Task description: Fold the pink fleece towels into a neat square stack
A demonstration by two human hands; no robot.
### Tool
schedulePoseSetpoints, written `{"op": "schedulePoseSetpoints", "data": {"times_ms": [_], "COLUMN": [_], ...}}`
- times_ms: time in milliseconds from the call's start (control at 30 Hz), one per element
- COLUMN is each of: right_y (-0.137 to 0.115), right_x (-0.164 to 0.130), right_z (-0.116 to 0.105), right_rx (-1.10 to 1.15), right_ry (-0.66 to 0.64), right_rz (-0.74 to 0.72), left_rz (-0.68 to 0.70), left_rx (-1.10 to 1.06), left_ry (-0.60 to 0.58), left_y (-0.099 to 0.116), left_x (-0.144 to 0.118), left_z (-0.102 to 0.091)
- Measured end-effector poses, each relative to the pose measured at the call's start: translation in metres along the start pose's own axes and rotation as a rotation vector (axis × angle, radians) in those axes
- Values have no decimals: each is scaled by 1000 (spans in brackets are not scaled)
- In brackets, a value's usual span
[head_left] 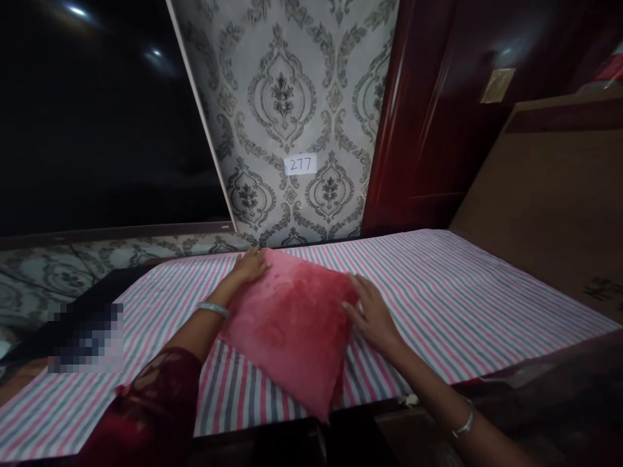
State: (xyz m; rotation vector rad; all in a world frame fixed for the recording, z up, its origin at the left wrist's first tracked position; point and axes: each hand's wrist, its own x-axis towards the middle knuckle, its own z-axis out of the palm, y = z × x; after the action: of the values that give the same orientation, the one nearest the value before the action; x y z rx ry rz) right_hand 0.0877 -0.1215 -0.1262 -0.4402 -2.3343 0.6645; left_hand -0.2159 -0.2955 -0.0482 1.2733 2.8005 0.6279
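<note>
A red and pink plush cloth (292,318), seemingly folded into a square, lies turned cornerwise on a striped sheet (438,292). Its near corner reaches the table's front edge, and a darker layer shows beneath its right side. My left hand (250,264), with a pale bangle on the wrist, rests on the far left corner with its fingers laid over the fabric. At the right corner, my right hand (367,310) has its thumb on top and its fingers around the edge. The underside of the cloth is hidden.
A large dark TV screen (107,123) stands at the back left. Patterned wallpaper bears a paper label (300,164) reading 277. Along the right side leans a big cardboard box (549,201), by a dark red door (428,117). A blurred-out patch covers something at left.
</note>
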Motion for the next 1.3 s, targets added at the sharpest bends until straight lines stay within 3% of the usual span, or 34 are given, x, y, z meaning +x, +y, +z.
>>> {"op": "schedulePoseSetpoints", "data": {"times_ms": [67, 167, 267, 400, 633, 800, 933, 1033, 1167, 1300], "right_y": [-22, -38, -27, -7, -8, -18, -36, -55, -70, -65], "right_x": [11, 17, 12, 2, 1, 10, 14, 3, -23, -37], "right_z": [12, 41, 63, 75, 77, 64, 42, 30, 35, 47], "right_rx": [-185, -361, -425, -431, -434, -450, -411, -319, -185, -163], "right_ry": [-86, -223, -287, -233, -221, -321, -392, -387, -491, -541], "right_rz": [-72, -28, 3, -43, -27, 25, 49, -67, -186, -128], "left_rz": [13, -21, -96, -105, -102, -119, -109, 13, 46, 17], "left_rx": [124, 314, 335, 330, 337, 312, 316, 349, 387, 410], "left_ry": [-40, -123, -161, -149, -134, -182, -137, -89, -90, -60], "left_y": [7, 10, 1, -13, -16, -2, 20, 34, 34, 22], "left_x": [6, 14, 17, 19, 19, 18, -10, -53, -99, -109], "left_z": [11, 31, 56, 77, 79, 63, 38, 30, 44, 68]}}
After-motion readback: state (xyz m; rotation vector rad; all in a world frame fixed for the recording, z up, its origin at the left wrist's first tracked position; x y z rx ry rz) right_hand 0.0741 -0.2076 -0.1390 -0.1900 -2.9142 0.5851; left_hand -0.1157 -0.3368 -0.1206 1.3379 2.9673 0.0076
